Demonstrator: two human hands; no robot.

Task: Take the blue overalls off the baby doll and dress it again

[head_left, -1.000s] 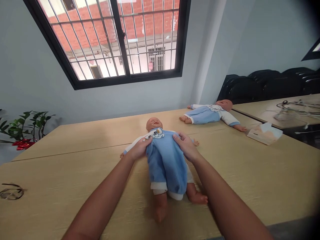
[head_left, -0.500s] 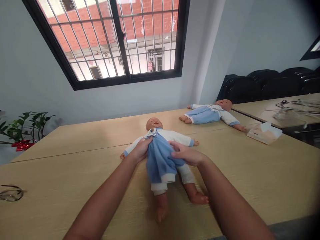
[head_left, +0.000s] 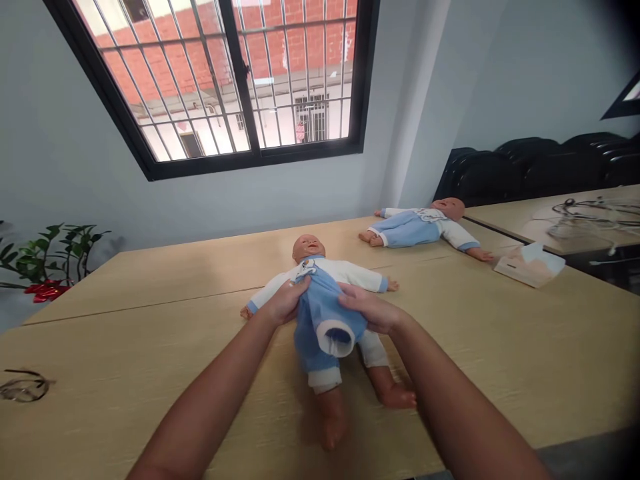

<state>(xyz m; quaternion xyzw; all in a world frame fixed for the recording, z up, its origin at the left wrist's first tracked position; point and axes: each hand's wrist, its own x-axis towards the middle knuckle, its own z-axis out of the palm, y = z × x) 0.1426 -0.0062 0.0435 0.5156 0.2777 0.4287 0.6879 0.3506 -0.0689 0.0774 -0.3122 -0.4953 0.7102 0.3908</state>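
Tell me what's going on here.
A person's left hand grips a blue garment near the chest of a doll lying face up on the table. The right hand holds one leg of the garment, its white cuff opening toward the camera. The doll's leg on that side is outside it. A second doll lies farther back.

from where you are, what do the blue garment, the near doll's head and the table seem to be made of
Blue garment: soft, matte fabric, perhaps knit or fleece, judging by its loose folds. Near doll's head: probably vinyl or plastic, smooth, with small highlights. Table: likely wood-look laminate or wood, pale, with faint streaks.
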